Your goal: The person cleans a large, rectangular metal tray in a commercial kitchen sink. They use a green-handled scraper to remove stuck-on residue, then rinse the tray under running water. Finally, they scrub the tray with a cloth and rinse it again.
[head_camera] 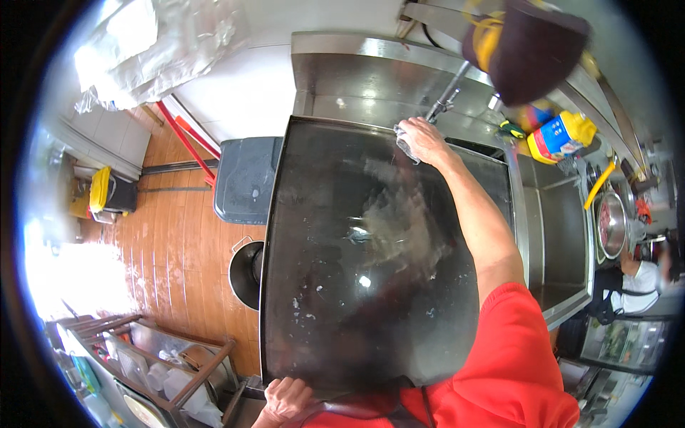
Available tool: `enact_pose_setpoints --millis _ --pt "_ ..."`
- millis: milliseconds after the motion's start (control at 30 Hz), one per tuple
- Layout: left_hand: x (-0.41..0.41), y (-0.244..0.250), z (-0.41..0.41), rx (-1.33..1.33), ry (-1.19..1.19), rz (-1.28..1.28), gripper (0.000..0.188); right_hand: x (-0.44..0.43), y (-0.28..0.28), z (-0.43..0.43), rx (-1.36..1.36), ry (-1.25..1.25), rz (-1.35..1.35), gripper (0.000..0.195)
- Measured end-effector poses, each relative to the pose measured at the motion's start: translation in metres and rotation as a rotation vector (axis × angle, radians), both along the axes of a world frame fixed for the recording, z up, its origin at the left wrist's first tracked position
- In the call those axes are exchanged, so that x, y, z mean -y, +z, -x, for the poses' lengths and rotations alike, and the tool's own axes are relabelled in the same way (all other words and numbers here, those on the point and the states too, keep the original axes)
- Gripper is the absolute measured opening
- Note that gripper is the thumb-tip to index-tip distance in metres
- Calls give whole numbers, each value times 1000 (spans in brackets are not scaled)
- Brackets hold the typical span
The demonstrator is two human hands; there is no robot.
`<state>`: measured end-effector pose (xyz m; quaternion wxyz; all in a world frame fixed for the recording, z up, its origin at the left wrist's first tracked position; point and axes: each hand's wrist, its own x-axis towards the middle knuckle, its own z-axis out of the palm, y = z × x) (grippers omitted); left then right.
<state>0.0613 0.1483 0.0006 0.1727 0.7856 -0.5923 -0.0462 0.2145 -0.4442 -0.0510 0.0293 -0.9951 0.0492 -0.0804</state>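
Note:
My right hand (424, 140) is at the far edge of a large, dark flat metal griddle top (321, 203), clasping a crumpled greyish scrubbing pad or cloth (405, 143). The fingers cover part of it, so its material is unclear. Glossy and wet-looking, the griddle top carries a cloudy pale patch in the middle and small light flecks towards the left. At its near left corner, my left hand (288, 398) is curled into a fist against the edge. Whether those fingers grip the rim is hidden.
A metal pole with a dark brown object (535, 53) juts over the back right. Beyond stand a yellow jug (559, 136), a steel sink (562, 235) and a steel bowl (611, 224); a person (634, 289) works there. Left are a grey lidded bin (249, 179), a pot (246, 273) and a rack (176, 369).

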Motion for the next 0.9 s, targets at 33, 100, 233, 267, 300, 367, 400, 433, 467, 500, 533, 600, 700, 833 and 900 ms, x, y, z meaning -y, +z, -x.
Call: enact_pose_setpoints --millis 33,100,233,267,300,367,400,433,467,500,533,600,700,833,900 --pt "1 2 0 -12 -5 -13 16 -2 5 5 -6 -36 -29 13" --pt "1 2 1 -35 -14 -32 16 -8 14 16 -19 -107 -83 13" --pt "7 1 7 5 -43 16 33 -1 21 35 -45 -189 -49 17" --pt "8 0 5 36 -63 13 32 6 22 41 -52 -199 -28 18" --pt "11 1 6 18 -59 23 26 12 23 45 -63 -203 -10 18" --pt "20 2 9 -18 -51 46 16 23 26 58 -125 -227 12 19" --pt "21 1 11 -21 -57 24 15 22 28 62 -170 -243 12 20" --pt "24 0 12 -22 -61 37 15 25 30 70 -219 -263 16 20" --pt "30 1 12 -23 -65 50 14 28 22 79 -182 -316 3 20" --pt "33 2 14 -26 -67 53 14 27 16 86 -161 -336 -8 20" --pt "36 1 17 -6 -80 45 14 28 12 92 -164 -349 -20 19" --pt "39 0 25 32 -115 21 14 31 5 100 -160 -337 -30 19" --pt "48 7 41 98 -94 7 15 35 -4 102 -59 -237 2 18" --pt "65 10 53 83 -158 -76 15 54 -3 111 -86 -251 -4 23" --pt "82 15 54 25 -171 -106 14 77 1 106 -5 -253 4 24"
